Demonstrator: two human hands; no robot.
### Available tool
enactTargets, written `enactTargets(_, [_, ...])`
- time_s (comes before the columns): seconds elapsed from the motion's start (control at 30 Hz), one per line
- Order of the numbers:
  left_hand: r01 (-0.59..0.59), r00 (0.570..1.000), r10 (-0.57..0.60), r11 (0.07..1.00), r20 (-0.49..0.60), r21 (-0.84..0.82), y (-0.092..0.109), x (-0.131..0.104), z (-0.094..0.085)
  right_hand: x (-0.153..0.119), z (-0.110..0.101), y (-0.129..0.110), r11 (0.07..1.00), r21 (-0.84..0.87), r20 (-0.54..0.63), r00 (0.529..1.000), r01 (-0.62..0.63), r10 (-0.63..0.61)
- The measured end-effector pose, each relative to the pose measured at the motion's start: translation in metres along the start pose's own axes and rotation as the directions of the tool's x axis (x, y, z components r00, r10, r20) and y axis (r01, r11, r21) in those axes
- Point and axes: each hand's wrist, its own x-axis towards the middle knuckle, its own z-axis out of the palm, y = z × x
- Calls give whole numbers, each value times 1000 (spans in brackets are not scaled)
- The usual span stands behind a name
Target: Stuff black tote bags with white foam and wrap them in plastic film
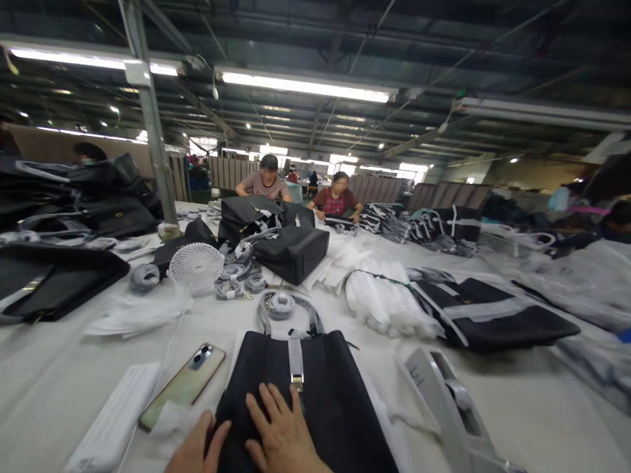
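A black handbag (340, 394) lies flat on the white table in front of me, its wrapped handles pointing away. A pale strip with a gold-coloured clasp (297, 381) runs down its middle. My right hand (280, 427) rests on the bag with fingers spread, the fingertips just below the clasp. At the bag's left edge is my left hand (200, 447), thumb apart from the fingers, touching or very near the side; its lower part is cut off by the frame. A crumpled white tissue-like piece (172, 427) sits beside the left hand. Coiled wrapped straps (280, 305) lie between the handles.
Left are a phone (185, 384), a white power bank-like block (116, 420) and a small white fan (196, 269). A grey tape dispenser (446, 401) stands right. More black bags (290, 253) and white rolled material (387, 299) lie beyond. Two people work across the table.
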Motion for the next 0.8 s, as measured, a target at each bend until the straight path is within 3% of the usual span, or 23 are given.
enactTargets(0.1, [-37, 999, 38, 998, -11, 57, 17, 5, -17, -8, 0, -10, 999, 15, -42, 998, -47, 47])
enactTargets(0.17, [-130, 990, 134, 989, -46, 73, 35, 10, -21, -6, -4, -16, 997, 37, -52, 996, -65, 67])
enactTargets(0.23, [-277, 960, 279, 956, -11, 95, 53, 12, -17, -5, -9, -19, 996, 74, -31, 998, -43, 45])
enactTargets(0.3, [-386, 922, 376, 910, 95, 151, 66, 10, -7, -9, -15, -18, 991, 136, -22, 1000, -7, 10])
enactTargets(0.37, [-419, 905, 386, 880, 179, 225, 71, 4, 3, -26, -22, -14, 966, 257, -72, 997, 13, 6])
enactTargets(0.43, [-412, 907, 364, 870, 211, 271, 71, 0, 9, -54, -32, -2, 891, 451, -199, 968, -47, 152])
enactTargets(0.47, [-404, 911, 353, 870, 215, 283, 70, -2, 11, -72, -37, 8, 814, 571, -265, 916, -103, 302])
enactTargets(0.5, [-398, 913, 346, 870, 214, 290, 70, -2, 12, -92, -44, 21, 695, 701, -305, 811, -163, 499])
enactTargets(0.53, [-392, 916, 341, 871, 212, 295, 70, -3, 13, -112, -50, 35, 528, 825, -298, 639, -201, 709])
enactTargets(0.57, [-388, 918, 337, 872, 210, 299, 70, -3, 12, -131, -56, 51, 330, 927, -220, 454, -178, 863])
enactTargets(0.6, [-385, 919, 334, 872, 209, 302, 70, -2, 12, -148, -62, 66, 107, 990, -77, 302, -86, 950])
enactTargets(0.63, [-383, 920, 331, 872, 208, 305, 70, -2, 12, -162, -66, 80, -90, 996, 84, 224, 17, 971])
enactTargets(0.7, [-381, 921, 331, 872, 205, 307, 70, -2, 12, -180, -70, 101, -261, 962, 238, 227, 76, 944])
enactTargets(0.8, [-389, 918, 341, 869, 200, 306, 69, -3, 14, -178, -69, 110, -358, 932, 322, 320, 60, 891])
